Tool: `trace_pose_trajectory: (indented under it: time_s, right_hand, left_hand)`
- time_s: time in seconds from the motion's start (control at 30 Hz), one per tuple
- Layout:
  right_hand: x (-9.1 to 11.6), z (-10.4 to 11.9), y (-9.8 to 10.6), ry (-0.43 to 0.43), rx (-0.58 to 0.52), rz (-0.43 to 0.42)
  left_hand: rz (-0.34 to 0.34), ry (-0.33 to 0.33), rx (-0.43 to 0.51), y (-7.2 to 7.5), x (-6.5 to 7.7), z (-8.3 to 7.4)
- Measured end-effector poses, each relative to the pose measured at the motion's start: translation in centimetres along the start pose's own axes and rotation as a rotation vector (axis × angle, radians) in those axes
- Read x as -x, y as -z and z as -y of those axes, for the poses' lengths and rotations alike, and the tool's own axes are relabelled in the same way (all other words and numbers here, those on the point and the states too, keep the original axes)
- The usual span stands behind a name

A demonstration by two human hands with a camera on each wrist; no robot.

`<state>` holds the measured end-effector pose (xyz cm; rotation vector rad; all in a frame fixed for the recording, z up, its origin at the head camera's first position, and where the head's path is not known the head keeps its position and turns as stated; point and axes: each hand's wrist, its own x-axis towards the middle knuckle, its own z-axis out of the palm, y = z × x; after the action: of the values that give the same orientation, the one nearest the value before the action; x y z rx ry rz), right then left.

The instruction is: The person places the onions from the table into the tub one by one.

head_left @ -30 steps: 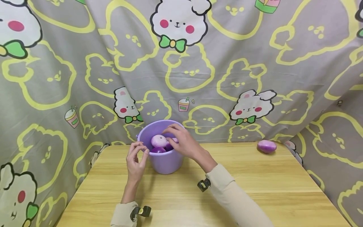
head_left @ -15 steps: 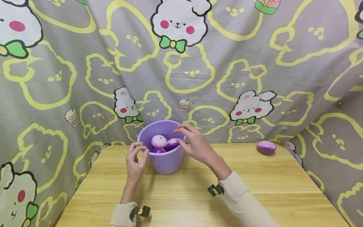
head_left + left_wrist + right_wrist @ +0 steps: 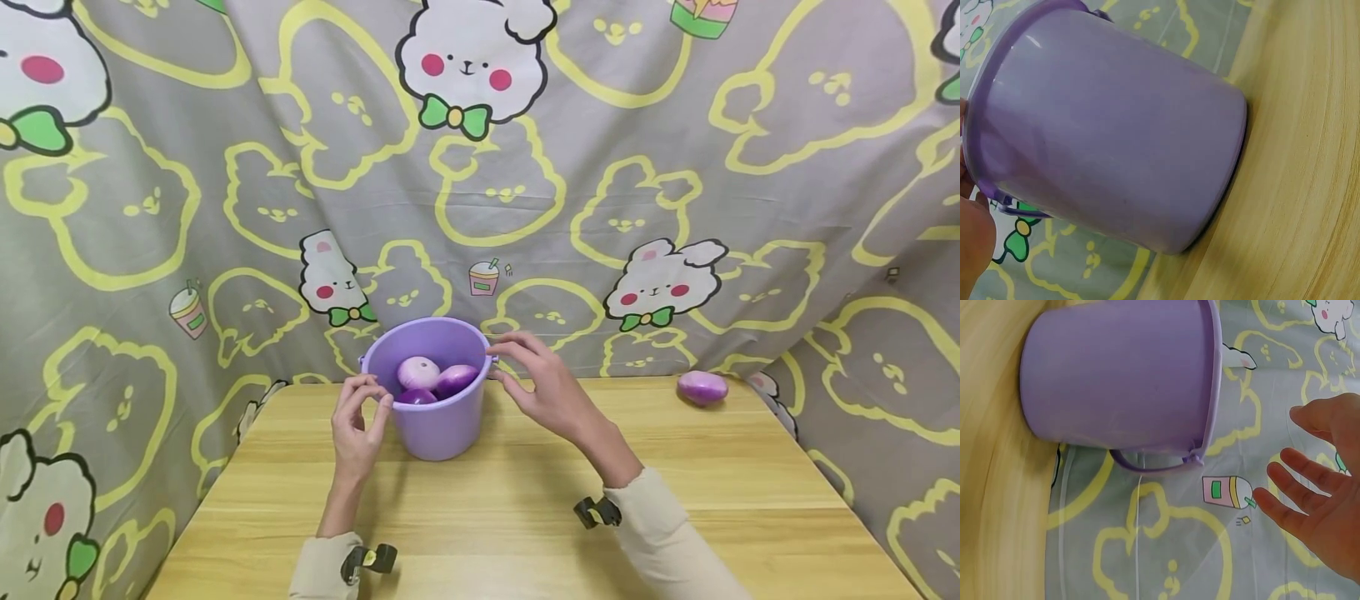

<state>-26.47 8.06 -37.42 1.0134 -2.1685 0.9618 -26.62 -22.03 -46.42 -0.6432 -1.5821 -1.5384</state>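
A purple bucket [image 3: 438,429] stands upright on the wooden table, tilted in neither wrist view's close look. Inside it lie a pale purple-and-white onion [image 3: 417,373], a glossy purple onion-like piece [image 3: 456,381] and a darker purple one [image 3: 417,397] partly hidden by the front rim. My left hand [image 3: 356,433] pinches the bucket's near-left rim with thumb and fingers. Just off the right rim, my right hand [image 3: 551,392] is spread with nothing in it; the right wrist view shows its fingers [image 3: 1300,481] apart from the bucket.
Another shiny purple oblong piece [image 3: 702,388] lies at the table's back right. Behind the table [image 3: 600,533] hangs a grey patterned cloth [image 3: 525,208], close behind the bucket. The bucket's handle [image 3: 1147,470] hangs down on the far side.
My right hand has drawn out of the bucket and moved right, past the rim, leaving the onions inside. The left hand has stayed at the rim.
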Motion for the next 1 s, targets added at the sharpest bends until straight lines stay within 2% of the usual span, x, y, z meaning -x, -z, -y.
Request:
trace_pose_trajectory:
  time_s: [0.37,1.0]
  right_hand:
    - [1.8,-0.8,1.7,-0.058,0.052,0.001]
    - [4.4,-1.5,4.3,-0.092,0.110,-0.051]
  left_hand:
    - [0.009,-0.021,0.009,0.0,-0.1,0.1]
    - [0.009,-0.017,-0.002,0.1,-0.1,0.0]
